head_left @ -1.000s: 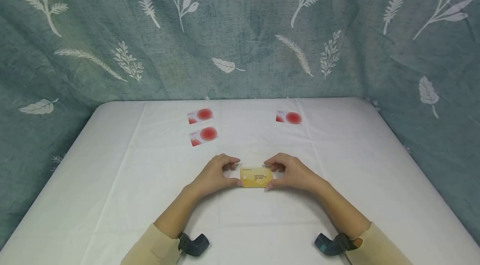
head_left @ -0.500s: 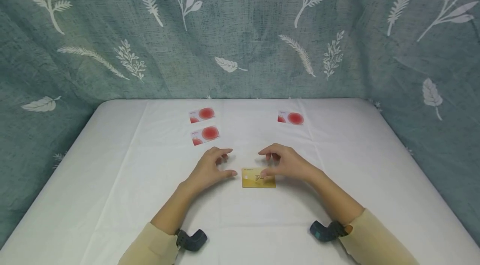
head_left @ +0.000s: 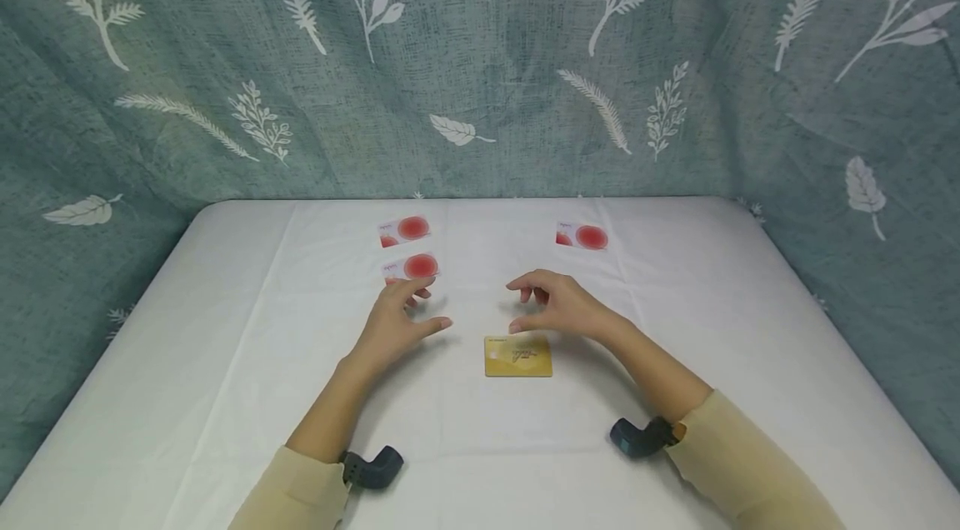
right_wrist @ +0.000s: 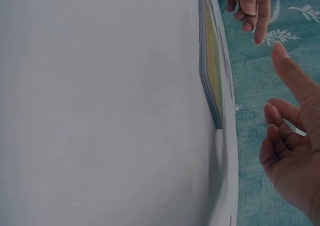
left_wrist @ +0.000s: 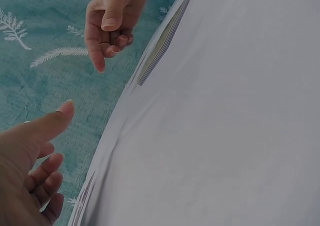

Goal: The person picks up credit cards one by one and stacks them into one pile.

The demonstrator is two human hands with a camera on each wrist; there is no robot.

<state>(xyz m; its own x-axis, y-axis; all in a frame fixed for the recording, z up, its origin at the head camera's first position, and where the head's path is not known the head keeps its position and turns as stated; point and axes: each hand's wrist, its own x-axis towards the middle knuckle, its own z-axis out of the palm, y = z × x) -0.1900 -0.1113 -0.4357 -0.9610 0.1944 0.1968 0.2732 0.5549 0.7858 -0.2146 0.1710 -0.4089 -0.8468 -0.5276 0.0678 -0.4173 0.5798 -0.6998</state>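
A neat stack of cards with a yellow top card (head_left: 517, 357) lies flat at the middle of the white table. Its layered edge shows in the left wrist view (left_wrist: 164, 48) and the right wrist view. My left hand (head_left: 390, 323) is raised beyond and left of the stack, thumb and fingers spread, holding nothing. From the head its fingertips overlap the near edge of a red-and-white card (head_left: 408, 265). My right hand (head_left: 558, 305) hovers just past the stack with loosely bent fingers and holds nothing. Neither hand touches the stack.
Another red-and-white card (head_left: 403, 230) lies behind the left one, and a third red-and-white card (head_left: 581, 236) lies at the back right. The white tablecloth (head_left: 225, 363) ends at a green leaf-patterned curtain (head_left: 495, 155). A dark wrist camera (head_left: 375, 467) is strapped on each wrist.
Both hands have let go of the stack's sides and lifted away. The left hand has moved left and forward, the right hand forward. The stack stays where it was.
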